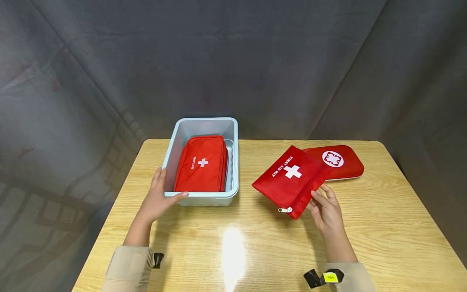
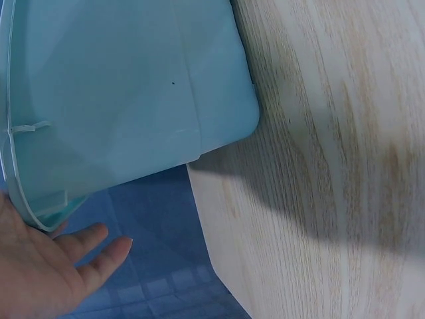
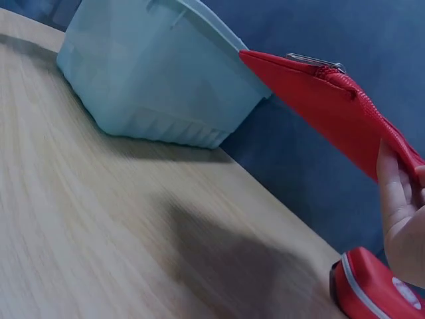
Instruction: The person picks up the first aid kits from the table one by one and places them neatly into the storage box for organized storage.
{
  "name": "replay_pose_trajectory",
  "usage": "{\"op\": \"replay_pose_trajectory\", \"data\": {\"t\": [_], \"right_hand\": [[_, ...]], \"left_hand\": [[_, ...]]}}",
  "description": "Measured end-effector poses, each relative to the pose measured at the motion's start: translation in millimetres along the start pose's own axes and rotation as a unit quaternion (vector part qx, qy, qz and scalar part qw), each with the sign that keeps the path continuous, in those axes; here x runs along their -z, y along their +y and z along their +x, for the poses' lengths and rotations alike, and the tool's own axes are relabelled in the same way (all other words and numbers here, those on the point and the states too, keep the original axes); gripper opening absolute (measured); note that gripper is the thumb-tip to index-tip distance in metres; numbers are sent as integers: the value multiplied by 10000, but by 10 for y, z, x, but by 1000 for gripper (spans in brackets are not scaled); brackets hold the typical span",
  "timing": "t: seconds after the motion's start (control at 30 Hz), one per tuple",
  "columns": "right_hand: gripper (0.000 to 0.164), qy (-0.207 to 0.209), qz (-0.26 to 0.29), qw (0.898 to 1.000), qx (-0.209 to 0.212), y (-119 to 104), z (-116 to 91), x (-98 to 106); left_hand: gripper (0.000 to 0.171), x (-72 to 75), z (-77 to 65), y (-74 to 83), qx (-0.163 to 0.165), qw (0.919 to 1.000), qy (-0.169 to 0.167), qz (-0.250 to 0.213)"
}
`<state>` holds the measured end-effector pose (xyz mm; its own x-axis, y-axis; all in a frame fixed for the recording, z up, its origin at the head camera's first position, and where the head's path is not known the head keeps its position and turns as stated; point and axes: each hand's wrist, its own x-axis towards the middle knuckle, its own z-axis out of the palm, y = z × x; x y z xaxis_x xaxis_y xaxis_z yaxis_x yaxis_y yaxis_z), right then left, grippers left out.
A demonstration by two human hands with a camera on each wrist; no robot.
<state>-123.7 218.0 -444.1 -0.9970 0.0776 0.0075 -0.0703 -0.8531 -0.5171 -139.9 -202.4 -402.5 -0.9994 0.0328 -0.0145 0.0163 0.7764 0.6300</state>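
Note:
My right hand [image 1: 326,209] pinches one edge of a flat red zip pouch [image 1: 286,176] printed FIRST AID KIT with a white cross. The pouch is tilted above the table, its metal zipper pull [image 3: 312,61] showing in the right wrist view. My left hand [image 1: 157,198] rests at the near left corner of a pale blue plastic bin [image 1: 204,198], thumb along the front rim and other fingers extended at the left side. Inside the bin lies a red first aid bag [image 1: 204,172] with a white cross.
Partly behind the pouch, a red hard case [image 1: 346,160] with a round white emblem lies on the wooden table [image 1: 383,211]. A dark grey curtain [image 1: 255,73] hangs close behind the table's far edge.

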Motion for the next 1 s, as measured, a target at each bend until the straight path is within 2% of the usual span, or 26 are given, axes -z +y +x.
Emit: {"op": "replay_pose_trajectory", "data": {"t": [0.67, 1.0], "right_hand": [[36, -350, -93, 9993, -79, 97, 128, -290], [34, -542, -67, 9982, -267, 177, 203, -440]], "left_hand": [[101, 17, -8, 1, -18, 10000, -22, 33], [100, 15, -8, 0, -44, 10000, 34, 42]]}}
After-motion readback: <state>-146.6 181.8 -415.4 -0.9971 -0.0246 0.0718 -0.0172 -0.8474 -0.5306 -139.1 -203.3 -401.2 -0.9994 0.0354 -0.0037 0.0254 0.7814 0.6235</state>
